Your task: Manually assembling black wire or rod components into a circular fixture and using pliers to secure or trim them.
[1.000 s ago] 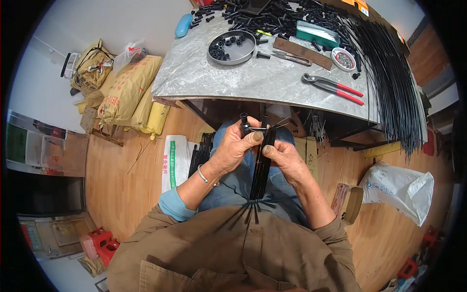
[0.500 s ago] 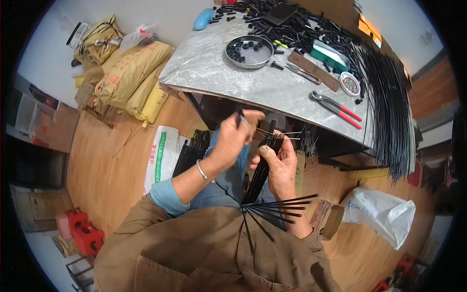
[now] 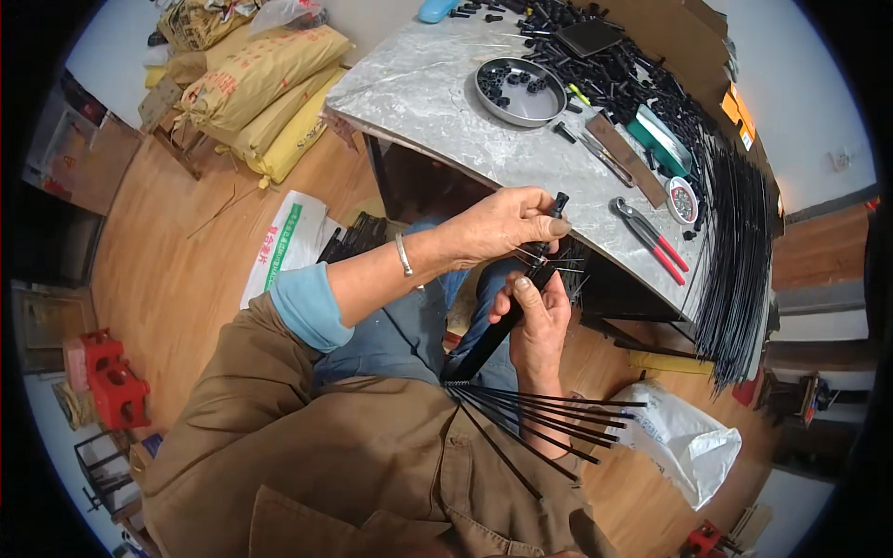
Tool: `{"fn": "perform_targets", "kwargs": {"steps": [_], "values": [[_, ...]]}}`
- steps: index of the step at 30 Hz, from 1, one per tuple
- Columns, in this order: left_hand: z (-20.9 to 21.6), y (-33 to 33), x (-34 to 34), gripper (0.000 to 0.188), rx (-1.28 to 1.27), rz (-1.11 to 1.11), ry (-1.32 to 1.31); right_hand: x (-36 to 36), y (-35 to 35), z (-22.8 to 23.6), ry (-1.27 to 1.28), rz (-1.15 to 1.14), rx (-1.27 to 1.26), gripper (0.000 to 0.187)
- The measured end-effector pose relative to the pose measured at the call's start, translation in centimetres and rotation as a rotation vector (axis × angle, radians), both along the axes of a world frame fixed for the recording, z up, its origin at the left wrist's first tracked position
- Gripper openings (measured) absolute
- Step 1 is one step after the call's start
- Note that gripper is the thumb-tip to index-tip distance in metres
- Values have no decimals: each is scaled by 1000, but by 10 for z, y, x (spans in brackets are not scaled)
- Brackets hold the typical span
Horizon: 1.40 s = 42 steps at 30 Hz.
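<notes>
Upright between my knees stands what looks like an umbrella frame (image 3: 491,342), a tight bundle of black rods with several ribs (image 3: 567,409) fanned out over my lap at its lower end. My right hand (image 3: 541,325) is closed round the upper part of the bundle, thumb on top. Just above it, my left hand (image 3: 507,226) pinches a narrow black plastic piece (image 3: 560,202) at the top of the frame. Thin metal wires (image 3: 569,271) stick out sideways between the two hands. The left fingers partly hide the join.
A grey marble-patterned table (image 3: 419,98) stands ahead, with a round metal tin (image 3: 521,116) of small black parts, red-handled pliers (image 3: 651,244), tweezers (image 3: 609,163), a heap of black pieces (image 3: 605,79) and long black rods (image 3: 735,251). Stacked sacks (image 3: 270,79) lie at the far left.
My left hand has moved right and down onto the top of the frame with the black piece. My right hand still holds the bundle. The whole view has shifted.
</notes>
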<state>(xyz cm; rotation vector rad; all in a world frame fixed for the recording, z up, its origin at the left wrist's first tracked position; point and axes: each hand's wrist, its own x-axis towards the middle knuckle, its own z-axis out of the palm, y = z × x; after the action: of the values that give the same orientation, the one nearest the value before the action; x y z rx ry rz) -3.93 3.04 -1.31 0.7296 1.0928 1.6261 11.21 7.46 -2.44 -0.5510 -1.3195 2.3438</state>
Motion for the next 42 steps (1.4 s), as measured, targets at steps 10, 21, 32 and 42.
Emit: {"fn": "perform_targets", "kwargs": {"steps": [10,21,32,42], "values": [[-1,-5,-3,30,43,59,65,-5,-2,-5,-6,-25,-32,15],[-3,-9,2,33,-38,117,90,-7,-3,-4,-19,-71,-6,16],[-3,-12,11,44,-13,150,-193,-5,6,-9,35,42,-155,16],[6,-38,14,37,-215,9,24,-2,7,-9,-18,32,-3,19]]}}
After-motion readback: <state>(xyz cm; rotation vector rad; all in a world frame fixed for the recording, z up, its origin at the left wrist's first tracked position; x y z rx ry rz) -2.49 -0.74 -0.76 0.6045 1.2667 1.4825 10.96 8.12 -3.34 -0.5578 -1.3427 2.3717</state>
